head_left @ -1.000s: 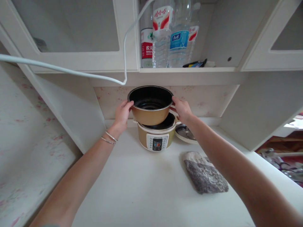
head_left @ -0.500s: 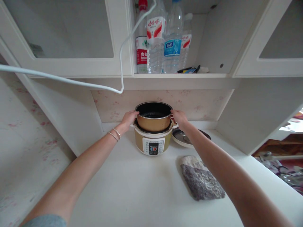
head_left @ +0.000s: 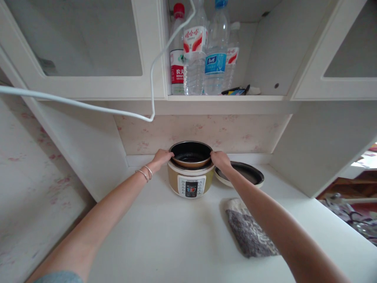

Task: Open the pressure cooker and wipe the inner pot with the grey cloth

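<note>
A gold inner pot with a dark inside sits most of the way down in the electric cooker, its rim still above the cooker's opening. On the left of that rim, my left hand is closed, fingers pinching the edge. My right hand grips the opposite side of the rim in the same way. The cooker stands on the white counter with its control panel facing me. To its right lies the round lid, dark inside upward, partly behind my right forearm.
A folded grey and white cloth lies on the counter, partly under my right forearm's line of sight. Several plastic bottles stand on the open shelf above. A white cable hangs across the upper left.
Both hands have lowered the inner pot into the cooker; much less of its gold wall shows now. The view has tilted slightly upward.
</note>
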A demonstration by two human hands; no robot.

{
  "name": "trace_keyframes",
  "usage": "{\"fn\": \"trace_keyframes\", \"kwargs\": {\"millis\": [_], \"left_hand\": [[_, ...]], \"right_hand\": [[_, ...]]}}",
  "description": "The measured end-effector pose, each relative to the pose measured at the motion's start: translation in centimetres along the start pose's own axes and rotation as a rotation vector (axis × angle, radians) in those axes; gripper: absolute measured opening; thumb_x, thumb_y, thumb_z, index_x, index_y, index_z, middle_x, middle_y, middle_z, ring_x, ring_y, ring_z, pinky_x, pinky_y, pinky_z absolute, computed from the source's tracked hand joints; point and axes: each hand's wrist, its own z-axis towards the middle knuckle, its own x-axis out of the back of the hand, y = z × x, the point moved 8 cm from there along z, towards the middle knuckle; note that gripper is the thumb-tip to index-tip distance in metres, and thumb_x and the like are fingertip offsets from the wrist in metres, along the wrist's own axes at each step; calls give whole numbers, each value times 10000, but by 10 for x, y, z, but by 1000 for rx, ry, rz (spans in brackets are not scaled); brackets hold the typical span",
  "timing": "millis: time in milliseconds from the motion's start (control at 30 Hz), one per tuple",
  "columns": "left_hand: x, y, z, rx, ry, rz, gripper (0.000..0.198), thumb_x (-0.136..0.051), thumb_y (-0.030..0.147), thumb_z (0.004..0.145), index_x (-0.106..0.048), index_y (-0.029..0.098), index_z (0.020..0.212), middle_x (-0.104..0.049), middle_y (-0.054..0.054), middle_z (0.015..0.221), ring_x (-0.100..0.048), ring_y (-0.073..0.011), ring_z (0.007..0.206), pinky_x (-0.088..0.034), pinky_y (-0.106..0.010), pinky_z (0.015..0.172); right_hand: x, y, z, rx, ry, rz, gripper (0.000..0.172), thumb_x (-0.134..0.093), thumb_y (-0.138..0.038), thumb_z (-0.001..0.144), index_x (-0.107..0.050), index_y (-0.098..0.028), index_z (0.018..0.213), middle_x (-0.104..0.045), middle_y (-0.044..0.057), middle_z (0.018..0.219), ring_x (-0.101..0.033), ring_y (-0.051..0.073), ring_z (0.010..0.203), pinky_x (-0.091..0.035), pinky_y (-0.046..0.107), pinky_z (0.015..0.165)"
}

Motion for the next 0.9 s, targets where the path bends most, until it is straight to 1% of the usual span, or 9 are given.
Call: {"fn": "trace_keyframes", "kwargs": {"millis": [100, 200, 267, 367, 467, 600, 700, 767, 900], "left_hand": [[1, -4, 1, 0, 20, 55, 159, -657, 329, 609, -648, 190, 531, -618, -48, 573, -621, -249, 767, -421, -308, 702], [2, -2, 4, -97, 41, 154, 211, -649, 368, 623, -619, 205, 492, -617, -63, 598, -616, -283, 843, -427, -347, 793], [3, 4, 6, -212, 81, 247, 220, -627, 388, 653, -646, 200, 541, -662, -100, 733, -596, -312, 953, -415, -375, 869], [5, 11, 10, -321, 140, 328, 271, -551, 401, 740, -709, 180, 745, -673, -139, 1009, -536, -312, 1116, -378, -374, 964], [-5, 19, 16, -402, 76, 341, 334, -460, 369, 825, -699, 166, 941, -644, -140, 1143, -529, -280, 1157, -352, -347, 1006], [-19, 26, 23, -446, -15, 330, 379, -393, 340, 877, -656, 149, 1071, -640, -147, 1180, -558, -258, 1136, -359, -334, 1005], [-29, 24, 27, -436, -37, 326, 420, -359, 356, 901, -625, 133, 1136, -626, -155, 1212, -558, -251, 1146, -367, -334, 1003], [-34, 20, 30, -432, -45, 324, 440, -335, 343, 912, -607, 113, 1172, -608, -163, 1243, -536, -247, 1184, -345, -334, 1030], [-37, 13, 38, -429, -55, 319, 453, -353, 283, 901, -553, 106, 1267, -546, -156, 1333, -484, -241, 1255, -307, -327, 1074]], "right_hand": [[-1, 1, -2, 41, -1, -31, 444, -361, -356, 864, -714, -117, 988, -681, 184, 1057, -612, 288, 1039, -446, 341, 852], [0, 0, -4, 95, 10, -54, 422, -376, -366, 862, -705, -135, 989, -689, 169, 1035, -616, 292, 1023, -444, 353, 852], [1, -3, -5, 134, 36, -62, 414, -381, -370, 868, -680, -141, 1040, -680, 164, 1059, -610, 295, 1028, -439, 366, 863], [4, -12, -7, 213, 93, -65, 427, -359, -362, 898, -598, -143, 1176, -626, 156, 1186, -564, 270, 1110, -404, 354, 927], [6, -23, -5, 309, 128, -74, 434, -297, -344, 939, -538, -143, 1237, -564, 140, 1285, -502, 231, 1189, -350, 317, 989], [4, -34, 3, 388, 120, -106, 427, -252, -314, 965, -526, -117, 1226, -549, 150, 1296, -467, 210, 1221, -311, 294, 1016], [-3, -36, 9, 411, 89, -137, 424, -244, -315, 973, -540, -101, 1189, -578, 164, 1250, -488, 210, 1197, -320, 300, 1006], [-9, -36, 10, 418, 70, -157, 424, -237, -315, 975, -551, -107, 1168, -593, 165, 1226, -504, 211, 1182, -331, 310, 996], [-16, -36, 5, 396, 84, -193, 408, -241, -273, 964, -537, -102, 1186, -545, 177, 1293, -463, 236, 1237, -288, 391, 1039]]}}
